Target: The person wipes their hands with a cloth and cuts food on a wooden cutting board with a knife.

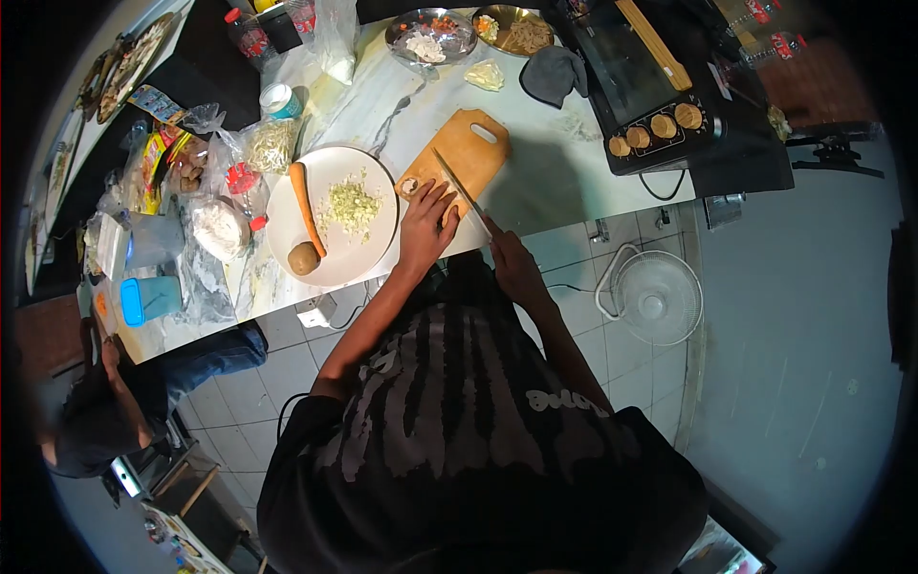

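My right hand [516,264] is closed round the handle of a knife [455,182], whose blade lies slantwise over a wooden cutting board [478,165]. Just left of the blade, my left hand [426,230] rests on the board with its fingers bent; whatever they press on is too small to make out. A small round brown-and-white piece [409,186] sits by the board's left edge, near my left fingertips. Beside the board, a white plate [335,265] holds chopped pale green pieces [351,207], an orange carrot [305,203] and a round brown vegetable [303,258].
Two metal plates with food [430,59] [526,36] stand at the back, near a dark cloth [555,77]. A black oven [639,81] is at right. Bags, bottles and a blue-lidded container [151,300] crowd the left. Another person [105,411] is at far left.
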A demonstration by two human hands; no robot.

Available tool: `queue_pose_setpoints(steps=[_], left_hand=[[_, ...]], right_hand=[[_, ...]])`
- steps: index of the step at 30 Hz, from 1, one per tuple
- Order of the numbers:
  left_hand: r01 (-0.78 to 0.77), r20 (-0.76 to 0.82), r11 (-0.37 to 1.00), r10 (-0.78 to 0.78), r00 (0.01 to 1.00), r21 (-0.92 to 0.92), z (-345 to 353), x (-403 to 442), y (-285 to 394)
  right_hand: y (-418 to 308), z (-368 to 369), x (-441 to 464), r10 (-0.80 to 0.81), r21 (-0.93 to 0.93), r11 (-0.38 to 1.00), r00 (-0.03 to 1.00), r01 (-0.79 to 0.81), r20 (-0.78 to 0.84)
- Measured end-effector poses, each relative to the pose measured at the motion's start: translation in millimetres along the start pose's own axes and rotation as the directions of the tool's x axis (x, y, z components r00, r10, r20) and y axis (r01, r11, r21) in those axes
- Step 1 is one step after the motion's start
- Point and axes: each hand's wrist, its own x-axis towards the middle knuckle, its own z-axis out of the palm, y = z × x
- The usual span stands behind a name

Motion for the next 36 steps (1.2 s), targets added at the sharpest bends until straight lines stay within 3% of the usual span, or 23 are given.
queue_pose_setpoints(steps=[17, 19, 25, 31, 36], left_hand=[[-0.023, 0.062, 0.993, 0.015, 0.998, 0.118, 0, 1, 3], [-0.026, 0.061, 0.993, 0.018, 0.998, 0.12, 0, 1, 2], [-0.012, 0.073, 0.993, 0.004, 0.997, 0.118, 1, 0, 0], [-0.021, 0.067, 0.993, 0.013, 0.998, 0.113, 2, 1, 1], [-0.012, 0.033, 0.997, 0.009, 0.999, 0.077, 0, 3, 2]], right_hand=[[-5, 10, -5, 0.034, -0.123, 0.992, 0.999, -0.031, 0.026], [-3, 13, -5, -0.038, -0.147, 0.989, 0.999, 0.034, -0.023], [-9, 12, -5, 0.022, -0.206, 0.978, 1.0, -0.021, -0.002], [-7, 15, -8, -0.023, -0.073, 0.997, 0.996, 0.017, -0.083], [-11, 13, -11, 0.033, 0.028, 0.999, 0.998, -0.032, -0.053]])
